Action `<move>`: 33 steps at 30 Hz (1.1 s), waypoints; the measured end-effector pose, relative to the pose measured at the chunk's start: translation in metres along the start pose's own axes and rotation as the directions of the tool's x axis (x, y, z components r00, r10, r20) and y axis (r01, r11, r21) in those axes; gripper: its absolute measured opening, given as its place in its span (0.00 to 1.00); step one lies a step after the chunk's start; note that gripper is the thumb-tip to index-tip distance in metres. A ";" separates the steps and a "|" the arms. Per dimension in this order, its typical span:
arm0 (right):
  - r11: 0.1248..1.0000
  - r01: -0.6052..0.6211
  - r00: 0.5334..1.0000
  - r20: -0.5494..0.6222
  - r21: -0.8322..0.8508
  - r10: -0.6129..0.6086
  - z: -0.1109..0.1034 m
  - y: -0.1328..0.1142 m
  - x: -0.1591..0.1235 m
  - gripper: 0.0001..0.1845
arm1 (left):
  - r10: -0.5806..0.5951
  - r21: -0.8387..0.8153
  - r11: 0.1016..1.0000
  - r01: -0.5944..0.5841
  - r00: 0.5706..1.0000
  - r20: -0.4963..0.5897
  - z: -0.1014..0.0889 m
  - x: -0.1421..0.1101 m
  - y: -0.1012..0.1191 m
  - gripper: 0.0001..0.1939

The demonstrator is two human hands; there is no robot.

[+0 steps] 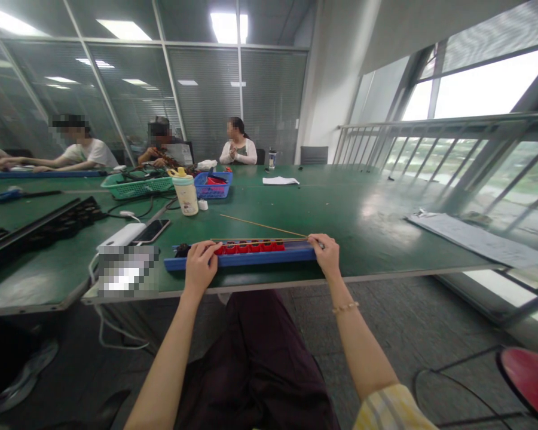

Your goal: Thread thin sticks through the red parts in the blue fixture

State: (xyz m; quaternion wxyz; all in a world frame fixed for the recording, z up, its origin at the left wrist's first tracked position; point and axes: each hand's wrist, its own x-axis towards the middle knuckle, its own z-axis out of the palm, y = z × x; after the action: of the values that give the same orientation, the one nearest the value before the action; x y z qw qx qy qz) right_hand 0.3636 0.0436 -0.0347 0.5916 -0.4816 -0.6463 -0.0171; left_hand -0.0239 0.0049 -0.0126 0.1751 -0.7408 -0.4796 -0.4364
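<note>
A long blue channel-shaped tray (269, 258) lies along the table's near edge, with a row of red pieces (251, 246) inside it. Something black (182, 251) sits at the tray's left end. A thin yellowish strip (262, 224) doubles back at the right; one run slants away over the table, the other lies along the red row. My right hand (326, 254) pinches the strip at its bend, above the tray's right end. My left hand (201, 266) is closed over the tray's left part, fingertips at the red row and the strip's lower run; its exact hold is partly hidden.
Left of the tray are a phone (152, 232), a white power bank (121, 236) and cables. Beyond stand a cup (186, 194), a green basket (137, 188) and a blue basket (219, 192). Papers (479, 239) lie at right. Several people (238, 146) sit across the table.
</note>
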 end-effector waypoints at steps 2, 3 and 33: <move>1.000 -0.004 1.000 -0.004 0.003 0.004 0.000 0.000 0.000 0.15 | -0.007 0.006 1.000 0.007 1.000 0.002 0.000 0.000 0.000 0.18; 1.000 -0.005 1.000 -0.007 0.006 0.005 0.000 0.000 -0.001 0.15 | -0.010 0.009 1.000 0.010 1.000 0.005 0.001 0.000 0.000 0.17; 0.999 -0.024 0.984 -0.174 0.049 0.032 -0.002 0.005 0.000 0.19 | -0.066 0.005 0.998 0.066 0.997 -0.041 -0.002 0.000 0.004 0.19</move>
State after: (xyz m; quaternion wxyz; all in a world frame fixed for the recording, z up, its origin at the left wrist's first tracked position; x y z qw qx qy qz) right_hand 0.3688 0.0452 -0.0370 0.6573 -0.4734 -0.5853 -0.0359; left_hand -0.0210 0.0014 -0.0114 0.1727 -0.7150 -0.5017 -0.4552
